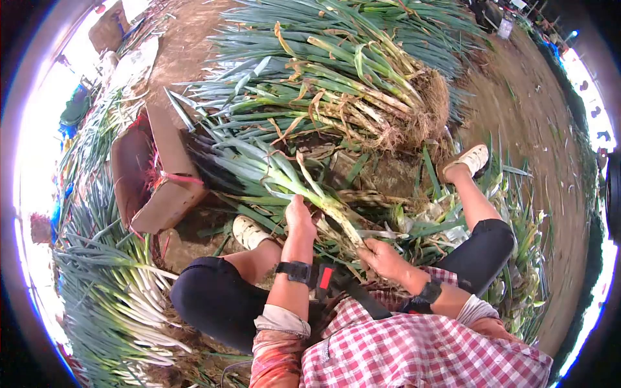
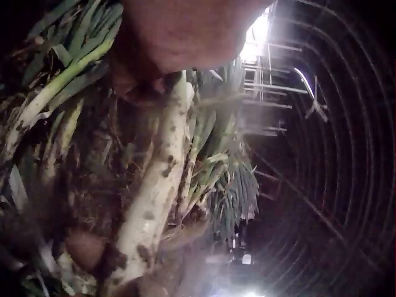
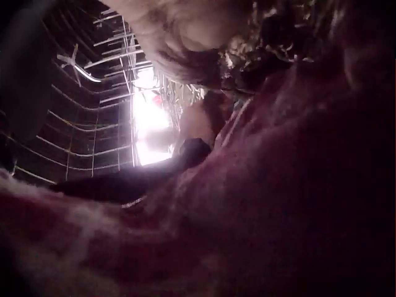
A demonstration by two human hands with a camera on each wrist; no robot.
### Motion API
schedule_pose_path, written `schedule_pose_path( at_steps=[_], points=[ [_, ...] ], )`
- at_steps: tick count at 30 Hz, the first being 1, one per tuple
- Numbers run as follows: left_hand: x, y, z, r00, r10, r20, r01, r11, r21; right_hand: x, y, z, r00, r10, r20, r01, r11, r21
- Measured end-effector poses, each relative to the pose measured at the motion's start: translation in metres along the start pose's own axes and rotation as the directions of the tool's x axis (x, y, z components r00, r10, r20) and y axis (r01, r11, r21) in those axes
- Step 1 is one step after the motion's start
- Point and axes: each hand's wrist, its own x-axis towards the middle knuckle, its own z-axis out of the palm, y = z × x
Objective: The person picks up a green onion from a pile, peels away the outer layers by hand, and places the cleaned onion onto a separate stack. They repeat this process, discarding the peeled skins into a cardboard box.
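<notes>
A thick green onion (image 1: 339, 215) with soil-specked pale stalk slants across the person's lap in the head view, its green leaves pointing to the upper left. The left hand (image 1: 301, 218) grips it partway up, fingers curled around the stalk. Lower down, near the root end, the right hand (image 1: 387, 262) pinches it between thumb and fingers. In the left wrist view the dirty stalk (image 2: 151, 201) runs down from the left hand (image 2: 185, 37) toward the right fingers (image 2: 86, 249). The right wrist view is dark, with the right hand (image 3: 192, 37) beside a rough, root-like clump (image 3: 272, 43).
A large heap of untrimmed green onions (image 1: 362, 97) lies ahead, roots to the right. At left stands an open cardboard box (image 1: 171, 155); below it are cleaned white-stalked onions (image 1: 142, 310). Stripped leaves (image 1: 511, 258) litter the ground by the right leg. Sandalled feet (image 1: 252, 233) flank the work.
</notes>
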Motion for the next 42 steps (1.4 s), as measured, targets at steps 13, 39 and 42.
schedule_pose_path(
  at_steps=[13,39,42],
  points=[
    [-0.033,-0.077,-0.031,0.697,-0.373,0.613,-0.656,0.014,0.755,0.047,-0.022,-0.013,0.967,0.229,0.108,-0.254,0.873,0.416],
    [-0.092,0.161,0.022,0.850,0.205,0.486,-0.332,0.924,0.191,0.037,-0.099,-0.025,0.877,-0.470,-0.097,0.433,0.862,-0.263],
    [-0.088,0.167,0.020,0.841,0.218,0.495,-0.350,0.918,0.189,0.063,-0.148,0.005,0.839,-0.540,-0.068,0.540,0.841,-0.021]
  ],
)
